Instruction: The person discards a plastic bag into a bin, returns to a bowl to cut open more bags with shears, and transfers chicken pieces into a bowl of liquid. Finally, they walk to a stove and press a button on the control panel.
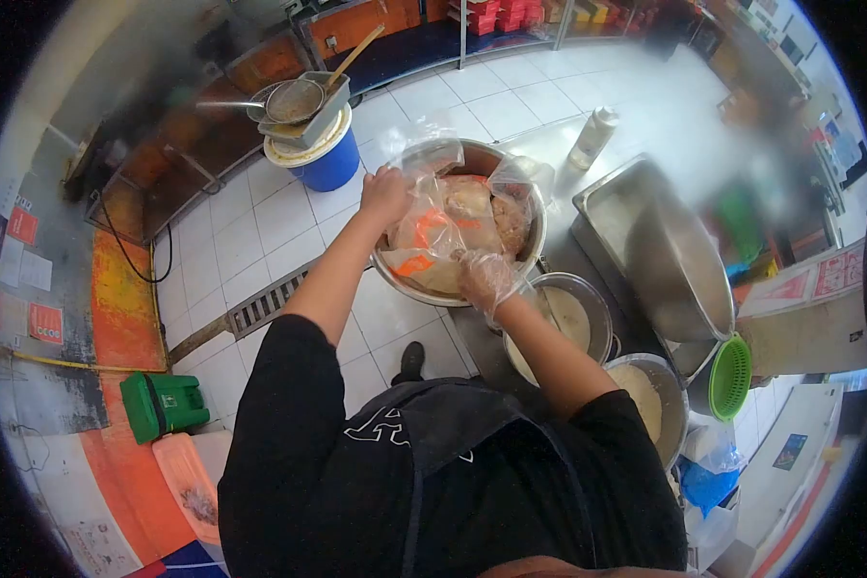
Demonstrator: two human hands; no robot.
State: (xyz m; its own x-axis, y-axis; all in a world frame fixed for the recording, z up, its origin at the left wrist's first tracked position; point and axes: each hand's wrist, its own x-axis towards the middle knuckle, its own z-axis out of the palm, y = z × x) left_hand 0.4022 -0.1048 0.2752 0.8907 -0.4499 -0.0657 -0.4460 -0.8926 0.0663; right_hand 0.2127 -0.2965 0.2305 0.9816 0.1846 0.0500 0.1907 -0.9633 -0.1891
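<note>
A large round metal bowl (539, 226) holds clear plastic bags (467, 207) with orange print and pale and brownish food inside. My left hand (387, 196) is bare and closed on the plastic at the bowl's left rim. In a clear plastic glove, my right hand (488, 277) is closed on the bag's plastic at the bowl's lower right. Crumpled plastic stands up over the bowl's back and right rim. Close to my right forearm is a metal pot (602, 318) of pale batter with a utensil handle in it.
A second batter bowl (679, 409), a deep steel tray (679, 250), a green basket (732, 376) and a white bottle (594, 138) lie to the right. At the back left, a blue bucket (329, 166) carries a tray and strainer (295, 101). A green bin (164, 407) stands lower left.
</note>
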